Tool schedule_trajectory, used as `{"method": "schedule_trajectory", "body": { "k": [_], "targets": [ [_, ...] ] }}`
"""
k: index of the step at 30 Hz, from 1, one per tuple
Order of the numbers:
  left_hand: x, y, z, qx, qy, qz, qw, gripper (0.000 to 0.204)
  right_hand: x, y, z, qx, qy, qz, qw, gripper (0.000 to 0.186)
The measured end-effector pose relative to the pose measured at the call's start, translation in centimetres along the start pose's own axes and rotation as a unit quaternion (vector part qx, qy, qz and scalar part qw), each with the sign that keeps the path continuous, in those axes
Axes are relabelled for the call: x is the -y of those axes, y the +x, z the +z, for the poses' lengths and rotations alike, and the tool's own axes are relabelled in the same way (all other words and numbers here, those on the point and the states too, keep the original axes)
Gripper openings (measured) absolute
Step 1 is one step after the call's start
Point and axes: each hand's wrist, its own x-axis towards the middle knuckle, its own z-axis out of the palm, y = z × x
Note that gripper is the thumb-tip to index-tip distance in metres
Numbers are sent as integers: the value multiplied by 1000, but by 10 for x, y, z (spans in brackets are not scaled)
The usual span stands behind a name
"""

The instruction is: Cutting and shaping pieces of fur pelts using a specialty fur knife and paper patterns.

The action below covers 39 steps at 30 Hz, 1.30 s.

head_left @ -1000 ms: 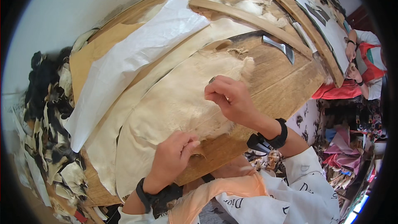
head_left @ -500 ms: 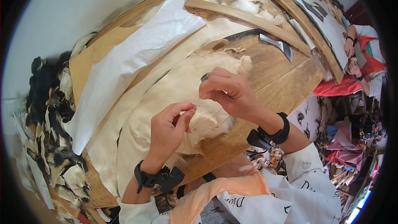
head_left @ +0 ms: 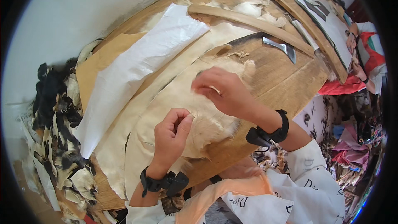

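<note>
Above a pale cream hide (head_left: 166, 99) with furry edges, both my hands are raised a short way apart. My left hand (head_left: 171, 135) is closed, thumb pressed to the bent forefinger; whatever is in that pinch is too small to make out. Higher and to the right, my right hand (head_left: 224, 93) is closed too, thumb and fingers together. Its fingertips are blurred by motion, so anything between them cannot be told. Several layers of hide lie overlapped under and to the left of my hands on the wooden board (head_left: 269, 85).
A long white sheet (head_left: 132, 72) lies across the hides. Beyond are a wooden batten (head_left: 248, 20) and a shiny metal tool with a flared end (head_left: 282, 49). Dark fur scraps (head_left: 58, 120) pile up at left. At far right, a person in red and white (head_left: 367, 54) works at another board.
My right hand has moved slightly left, its fingers now blurred. The left hand sits a little lower, still pinched. The whole view has shifted slightly.
</note>
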Motion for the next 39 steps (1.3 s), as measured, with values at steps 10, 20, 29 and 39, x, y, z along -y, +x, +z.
{"method": "schedule_trajectory", "body": {
  "k": [10,20,29,39],
  "targets": [
    [3,-14,-14,-36,-39,2,999,8,16,-19,19,96,120,79,985,12],
    [6,-23,-22,-20,63,39,997,10,0,-9,19,45,-12,1,999,11],
    [5,-27,-26,-23,70,31,997,10,23,-8,17,135,219,145,955,27],
    [-5,-29,-20,-44,237,87,967,6,29,-26,26,160,59,20,985,15]
  ]
}}
